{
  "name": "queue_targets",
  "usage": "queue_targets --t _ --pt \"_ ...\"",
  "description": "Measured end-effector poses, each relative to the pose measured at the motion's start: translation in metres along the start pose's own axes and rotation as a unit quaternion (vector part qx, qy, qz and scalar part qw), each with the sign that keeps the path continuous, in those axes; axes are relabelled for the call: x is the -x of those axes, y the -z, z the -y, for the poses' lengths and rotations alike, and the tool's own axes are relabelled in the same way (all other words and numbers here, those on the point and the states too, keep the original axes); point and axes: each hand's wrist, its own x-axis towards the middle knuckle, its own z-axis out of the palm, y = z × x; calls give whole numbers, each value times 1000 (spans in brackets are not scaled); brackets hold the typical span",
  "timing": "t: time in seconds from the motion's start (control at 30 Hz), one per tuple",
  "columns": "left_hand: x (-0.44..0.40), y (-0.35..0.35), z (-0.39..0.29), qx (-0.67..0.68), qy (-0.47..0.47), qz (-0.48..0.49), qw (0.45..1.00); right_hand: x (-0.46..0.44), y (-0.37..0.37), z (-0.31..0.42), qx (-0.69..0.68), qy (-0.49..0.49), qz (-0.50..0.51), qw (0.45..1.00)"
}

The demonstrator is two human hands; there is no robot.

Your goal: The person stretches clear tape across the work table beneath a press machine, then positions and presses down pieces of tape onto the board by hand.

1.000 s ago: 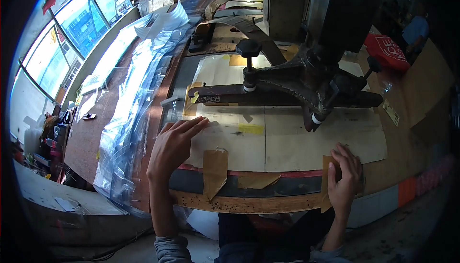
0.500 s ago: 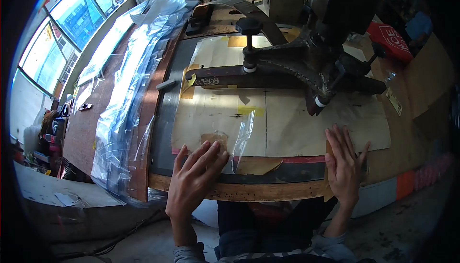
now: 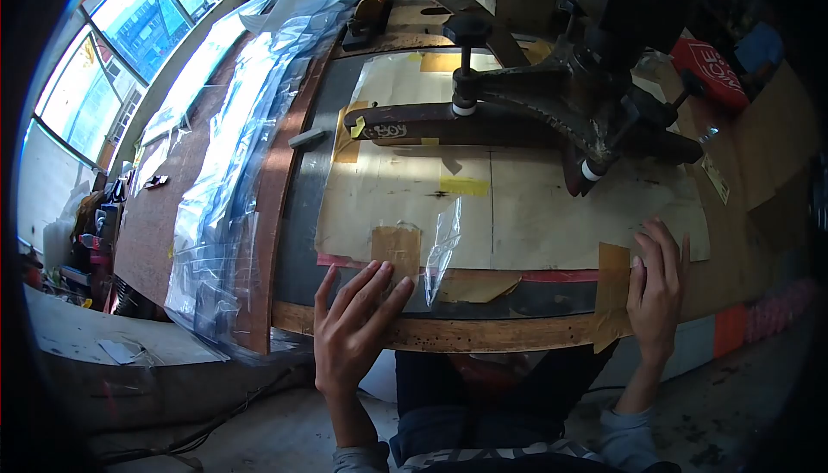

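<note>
My left hand (image 3: 355,322) is open, fingers spread at the front edge of the table. Its fingertips touch or nearly touch the lower end of a brown tape piece (image 3: 396,247) on a cream sheet (image 3: 552,214). Farther right, my right hand (image 3: 657,296) is open with its fingers stretched out. Beside its thumb, a longer brown tape strip (image 3: 612,288) runs from the sheet over the wooden table edge (image 3: 483,333). A crinkled clear plastic strip (image 3: 444,253) lies between the hands, above a loose tan piece (image 3: 473,285).
Over the sheet hangs a dark metal press arm (image 3: 552,89) with a bar (image 3: 414,125) and black knobs (image 3: 467,31). Layers of clear plastic film (image 3: 224,180) cover the board at left. A small grey block (image 3: 308,138) and a red bag (image 3: 709,72) are also there.
My right hand has shifted right, uncovering the long tape strip. My left hand has drawn back slightly toward me, exposing more of its tape piece. The view has shifted a little.
</note>
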Motion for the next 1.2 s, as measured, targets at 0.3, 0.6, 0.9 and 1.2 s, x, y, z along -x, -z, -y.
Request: queue_targets --t 0.3,0.6,0.9,1.2 --pt "21 16 -21 -65 15 -103 992 -35 -16 -43 15 -3 45 999" --pt "27 11 -28 -80 5 -105 991 -40 -7 -71 91 85 -99 987" --pt "16 -1 -46 4 -33 -51 998 -40 -3 -107 95 85 -161 979" --pt "14 -27 -37 38 34 -147 988 -30 -17 -95 -92 109 -58 988"
